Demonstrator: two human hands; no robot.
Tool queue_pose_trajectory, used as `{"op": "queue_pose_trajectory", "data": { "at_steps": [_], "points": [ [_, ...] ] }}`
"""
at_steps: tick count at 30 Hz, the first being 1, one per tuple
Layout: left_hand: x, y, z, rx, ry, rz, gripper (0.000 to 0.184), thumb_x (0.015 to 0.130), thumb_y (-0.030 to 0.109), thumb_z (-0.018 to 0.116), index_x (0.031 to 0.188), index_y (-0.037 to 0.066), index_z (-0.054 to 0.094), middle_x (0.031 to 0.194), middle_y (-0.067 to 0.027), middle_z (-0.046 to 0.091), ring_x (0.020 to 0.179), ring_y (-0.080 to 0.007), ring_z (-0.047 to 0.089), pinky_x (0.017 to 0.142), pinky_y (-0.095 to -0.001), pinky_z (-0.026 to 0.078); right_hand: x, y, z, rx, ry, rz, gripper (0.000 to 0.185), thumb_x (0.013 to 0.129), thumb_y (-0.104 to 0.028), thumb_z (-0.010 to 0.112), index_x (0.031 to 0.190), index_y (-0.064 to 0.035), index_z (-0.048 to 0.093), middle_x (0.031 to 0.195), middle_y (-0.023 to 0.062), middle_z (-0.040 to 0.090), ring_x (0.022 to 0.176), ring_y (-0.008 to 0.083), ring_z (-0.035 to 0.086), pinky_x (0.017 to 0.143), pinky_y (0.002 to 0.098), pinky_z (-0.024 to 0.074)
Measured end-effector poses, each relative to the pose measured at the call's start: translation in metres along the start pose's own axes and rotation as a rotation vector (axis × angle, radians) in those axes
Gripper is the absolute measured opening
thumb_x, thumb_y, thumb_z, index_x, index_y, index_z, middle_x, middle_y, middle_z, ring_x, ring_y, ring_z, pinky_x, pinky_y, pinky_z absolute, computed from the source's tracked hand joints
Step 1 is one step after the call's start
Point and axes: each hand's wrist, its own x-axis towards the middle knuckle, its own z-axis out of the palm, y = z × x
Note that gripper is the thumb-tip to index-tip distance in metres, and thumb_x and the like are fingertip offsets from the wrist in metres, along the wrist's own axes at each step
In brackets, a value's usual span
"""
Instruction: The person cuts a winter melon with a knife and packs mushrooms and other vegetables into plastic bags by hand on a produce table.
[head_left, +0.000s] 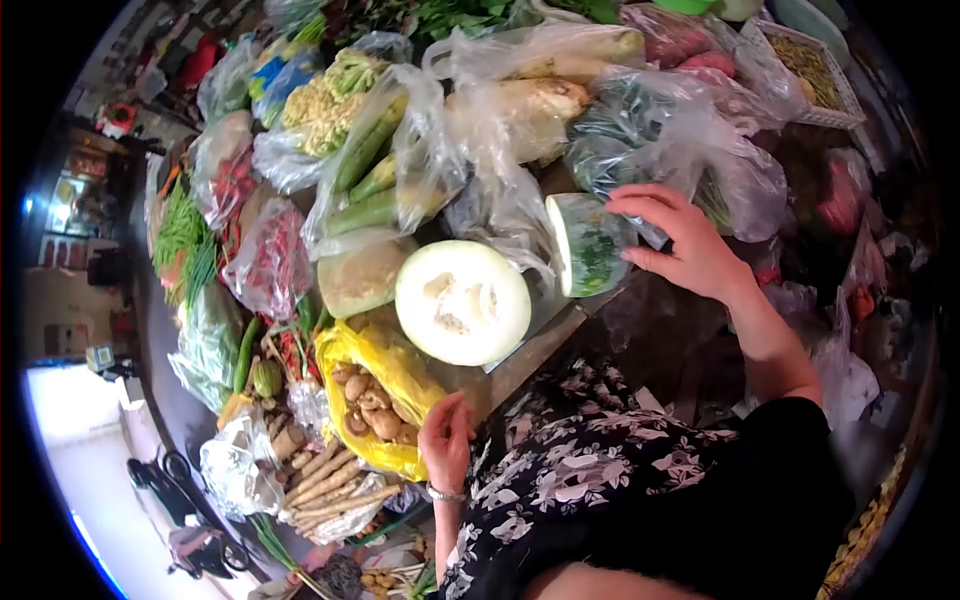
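Note:
My right hand (682,243) grips the uncut end of a green-skinned piece of winter melon (590,248), thumb and fingers on opposite sides of it. The pale cut face of that piece points left. Next to it lies a larger piece of winter melon (463,302), its white flesh and seedy hollow facing up. My left hand (447,437), with a bracelet at the wrist, is by the edge of a yellow plastic bag (415,374) of brown mushrooms (376,410). Its fingers are curled in, and nothing shows in them.
Clear bags of corn-like vegetables (530,110), long green gourds (370,150) and red chillies (268,255) crowd the stall. Cauliflower (325,112) stands behind, pale roots (330,485) lie at lower left. A white basket (845,113) is at the far right. The table edge (560,335) runs before my body.

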Motion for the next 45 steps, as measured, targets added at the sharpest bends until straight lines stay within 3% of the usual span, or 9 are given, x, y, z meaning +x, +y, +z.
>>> {"op": "queue_pose_trajectory", "data": {
  "at_steps": [9, 13, 17, 23, 29, 30, 33, 41, 45],
  "points": [
    [0.003, -0.006, -0.003, 0.049, -0.005, 0.004, 0.018, 0.094, 0.004, 0.059, 0.111, 0.0, 0.064, 0.088, -0.006, 0.069, 0.074, -0.0105, 0.062, 0.067, -0.0249, 0.051, -0.007, -0.015, 0.021, -0.024, 0.097, -0.039, 0.044, 0.078, 0.0, 0.07, 0.121, -0.0056, 0.062, 0.131, 0.0123, 0.058, 0.12, 0.0314, 0.056, 0.101, 0.0378, 0.0436],
    [0.007, -0.013, -0.007, 0.222, 0.026, 0.217, 0.013, 0.089, 0.003, 0.066, 0.101, 0.0, 0.067, 0.091, -0.0055, 0.07, 0.074, -0.0126, 0.063, 0.064, -0.0268, 0.051, 0.002, -0.036, 0.041, -0.004, 0.109, -0.109, 0.033, 0.083, -0.002, 0.066, 0.115, -0.0034, 0.062, 0.125, 0.014, 0.06, 0.117, 0.032, 0.057, 0.099, 0.0381, 0.0438],
    [-0.002, -0.017, -0.02, 0.373, 0.116, 0.365, 0.014, 0.087, 0.0, 0.06, 0.1, 0.003, 0.064, 0.091, -0.0121, 0.063, 0.075, -0.028, 0.064, 0.065, -0.0323, 0.05, 0.01, -0.066, 0.079, 0.1, -0.042, -0.163, 0.031, 0.084, -0.003, 0.066, 0.114, -0.0034, 0.062, 0.123, 0.0138, 0.06, 0.114, 0.0314, 0.058, 0.098, 0.0372, 0.0447],
    [-0.029, -0.028, -0.077, 0.444, 0.501, 0.292, 0.019, 0.086, -0.002, 0.06, 0.103, 0.005, 0.065, 0.092, -0.0115, 0.06, 0.07, -0.0267, 0.062, 0.06, -0.0328, 0.049, 0.021, -0.11, 0.147, 0.261, -0.348, -0.182, 0.031, 0.082, -0.002, 0.067, 0.113, -0.0039, 0.063, 0.114, 0.0148, 0.06, 0.107, 0.0323, 0.059, 0.092, 0.0351, 0.0472],
    [-0.044, -0.061, -0.135, 0.599, 0.633, 0.143, 0.029, 0.084, -0.001, 0.063, 0.114, 0.003, 0.062, 0.108, -0.0139, 0.062, 0.067, -0.0249, 0.063, 0.063, -0.0331, 0.05, 0.039, -0.157, 0.23, 0.234, -0.504, -0.381, 0.038, 0.086, -0.014, 0.065, 0.123, -0.0073, 0.058, 0.132, 0.0144, 0.052, 0.118, 0.0341, 0.052, 0.101, 0.0425, 0.0421],
    [-0.045, -0.059, -0.14, 0.57, 0.578, 0.059, 0.04, 0.085, 0.005, 0.063, 0.124, 0.011, 0.06, 0.116, -0.0155, 0.06, 0.096, -0.0376, 0.063, 0.078, -0.042, 0.053, 0.045, -0.17, 0.243, 0.193, -0.506, -0.438, 0.04, 0.086, -0.014, 0.066, 0.125, -0.0075, 0.057, 0.133, 0.015, 0.05, 0.119, 0.0347, 0.05, 0.101, 0.0434, 0.0404],
    [-0.037, -0.069, -0.158, 0.717, 0.498, -0.004, 0.054, 0.084, 0.012, 0.067, 0.135, 0.013, 0.05, 0.134, -0.017, 0.052, 0.104, -0.0382, 0.062, 0.081, -0.0445, 0.054, 0.061, -0.202, 0.278, 0.099, -0.53, -0.528, 0.048, 0.085, -0.017, 0.067, 0.131, -0.0089, 0.053, 0.139, 0.0167, 0.045, 0.124, 0.0355, 0.044, 0.104, 0.0459, 0.0337],
    [-0.016, -0.117, -0.24, 0.654, 0.345, -0.119, 0.058, 0.084, 0.014, 0.065, 0.138, 0.012, 0.046, 0.13, -0.019, 0.055, 0.1, -0.0396, 0.063, 0.079, -0.0467, 0.053, 0.083, -0.16, 0.343, -0.04, -0.627, -0.037, 0.058, 0.084, -0.02, 0.067, 0.136, -0.0032, 0.047, 0.143, 0.0192, 0.042, 0.13, 0.0364, 0.043, 0.109, 0.0451, 0.0319],
    [-0.015, -0.12, -0.276, 0.489, 0.397, 0.091, 0.039, 0.084, 0.011, 0.063, 0.123, 0.01, 0.059, 0.112, -0.0151, 0.063, 0.096, -0.0376, 0.063, 0.077, -0.0446, 0.052, 0.089, -0.192, 0.341, -0.332, -0.552, -0.105, 0.05, 0.085, -0.02, 0.066, 0.131, -0.005, 0.052, 0.133, 0.0143, 0.05, 0.122, 0.0353, 0.047, 0.098, 0.0409, 0.0397]
  ]
}}
